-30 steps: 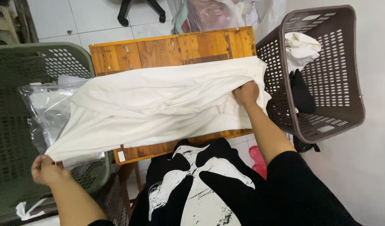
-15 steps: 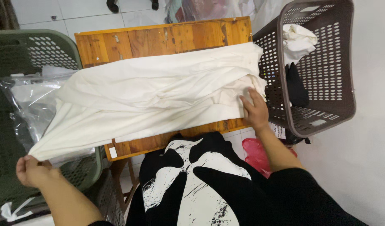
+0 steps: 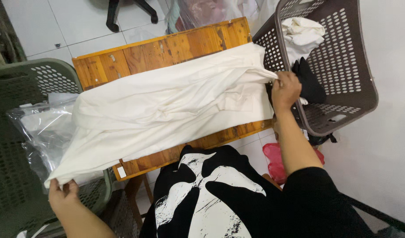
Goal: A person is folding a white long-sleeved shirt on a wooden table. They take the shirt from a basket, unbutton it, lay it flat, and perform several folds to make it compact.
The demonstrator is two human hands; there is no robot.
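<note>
Lying across a small wooden table, spilling off its left edge over a green basket: a cream garment. Pinching its right end beside a brown laundry basket: right hand. Gripping its lower left corner: left hand, fingers curled around the cloth.

Cloth spread across worktop, stretched between both grips. Left grip at cloth's near-left corner, over bin; bag just beyond it. Right grip at cloth's right end, against basket rim; clothes inside, beyond it.
</note>
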